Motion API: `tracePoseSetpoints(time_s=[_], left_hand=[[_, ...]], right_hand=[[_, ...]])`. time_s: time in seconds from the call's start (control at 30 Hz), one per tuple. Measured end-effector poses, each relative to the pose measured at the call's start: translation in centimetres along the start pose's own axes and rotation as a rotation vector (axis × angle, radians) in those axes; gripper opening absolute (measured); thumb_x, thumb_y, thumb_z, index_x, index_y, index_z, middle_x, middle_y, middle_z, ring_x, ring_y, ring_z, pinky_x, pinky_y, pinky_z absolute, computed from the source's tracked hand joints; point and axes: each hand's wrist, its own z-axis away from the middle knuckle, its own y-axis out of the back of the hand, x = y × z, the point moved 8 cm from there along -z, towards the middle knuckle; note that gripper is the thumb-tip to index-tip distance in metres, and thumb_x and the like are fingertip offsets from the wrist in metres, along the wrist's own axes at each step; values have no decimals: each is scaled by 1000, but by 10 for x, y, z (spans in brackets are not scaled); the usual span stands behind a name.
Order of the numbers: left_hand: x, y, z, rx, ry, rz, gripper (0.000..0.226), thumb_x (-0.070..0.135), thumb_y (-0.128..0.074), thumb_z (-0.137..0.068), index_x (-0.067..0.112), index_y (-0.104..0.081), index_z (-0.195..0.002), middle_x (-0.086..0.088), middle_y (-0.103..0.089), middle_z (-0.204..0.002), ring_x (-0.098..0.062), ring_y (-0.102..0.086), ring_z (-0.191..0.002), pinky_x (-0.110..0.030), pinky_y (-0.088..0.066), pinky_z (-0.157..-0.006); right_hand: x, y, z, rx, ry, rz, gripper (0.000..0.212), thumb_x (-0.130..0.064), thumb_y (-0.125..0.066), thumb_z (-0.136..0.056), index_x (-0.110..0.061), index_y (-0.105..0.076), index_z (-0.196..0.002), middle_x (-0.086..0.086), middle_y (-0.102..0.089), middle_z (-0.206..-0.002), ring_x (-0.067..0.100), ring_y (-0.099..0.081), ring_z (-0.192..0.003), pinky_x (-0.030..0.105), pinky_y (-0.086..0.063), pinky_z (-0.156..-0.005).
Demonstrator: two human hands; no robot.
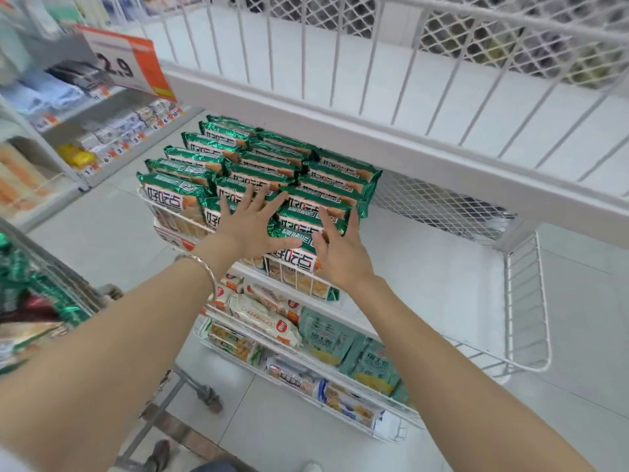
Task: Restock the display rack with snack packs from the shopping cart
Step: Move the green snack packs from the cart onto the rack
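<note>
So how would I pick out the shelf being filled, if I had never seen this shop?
Find the white wire display rack and go to its middle tier. It carries rows of green foil packs on its left half, under the spread left hand and right hand. The top tier shows bare white, and below lie mixed pale and teal packs.

Head-worn view, forward and down, close over the display rack.
</note>
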Motion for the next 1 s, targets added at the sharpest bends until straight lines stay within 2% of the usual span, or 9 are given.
tracePoseSetpoints(time_s=[0.03,0.1,0.2,0.27,0.37,0.57,0.77,0.9,1.0], left_hand=[[-1,2,5,8,-2,8,115,100,-14,-59,43,13,-155,2,15,-166,-23,18,-152,-67,7,-117],[-14,6,22,58,16,49,109,95,-11,-66,39,12,-157,-1,11,-167,-22,14,-153,-61,7,-120],[-67,10,63,191,102,122,90,82,-15,-85,34,3,-159,-2,3,-167,-22,3,-154,-54,5,-122],[-116,7,96,253,179,157,80,71,-26,-93,30,-9,-160,-4,-10,-167,-24,-11,-154,-51,-4,-122],[-196,-10,152,258,360,175,71,61,-37,-98,22,-26,-157,-7,-25,-163,-27,-26,-149,-49,-19,-119],[-323,-60,268,167,664,255,64,58,-41,-99,17,-40,-149,-8,-45,-151,-29,-47,-134,-49,-44,-104],[-415,-110,337,71,852,391,62,56,-38,-101,13,-41,-146,-10,-46,-149,-30,-48,-131,-46,-46,-102],[-459,-133,354,40,908,475,65,58,-37,-101,12,-41,-147,-8,-42,-153,-27,-44,-136,-45,-42,-108],[-479,-150,358,19,903,516,62,55,-36,-102,10,-45,-145,-9,-41,-154,-27,-44,-137,-44,-41,-110]], right_hand=[[0,2,2,-15,-4,86,56,-53,-22,-103,-43,-6,-156,13,18,-164,33,-2,-153,57,-13,-121],[-10,16,9,123,44,259,54,-51,-22,-104,-38,-15,-157,15,9,-165,33,9,-153,59,6,-118],[-55,24,30,382,216,280,46,-35,-39,-103,-22,-43,-147,20,-20,-162,36,-13,-151,57,-1,-120],[-95,4,38,393,346,253,41,-25,-49,-98,-16,-54,-137,19,-30,-158,35,-21,-149,54,-3,-121],[-157,-40,41,339,511,226,33,-17,-54,-93,-12,-61,-124,17,-40,-152,32,-28,-146,52,-9,-122],[-285,-155,50,145,753,172,33,-6,-65,-76,-8,-67,-109,20,-57,-131,38,-48,-129,53,-30,-113],[-374,-278,54,-218,771,241,40,-9,-54,-90,-8,-58,-130,17,-42,-148,33,-34,-139,43,-17,-118],[-409,-351,47,-382,731,341,53,-12,-54,-88,-9,-48,-141,14,-41,-149,31,-35,-139,41,-22,-115],[-419,-401,46,-474,716,408,51,-17,-57,-89,-8,-49,-139,13,-44,-145,32,-39,-136,43,-28,-114]])
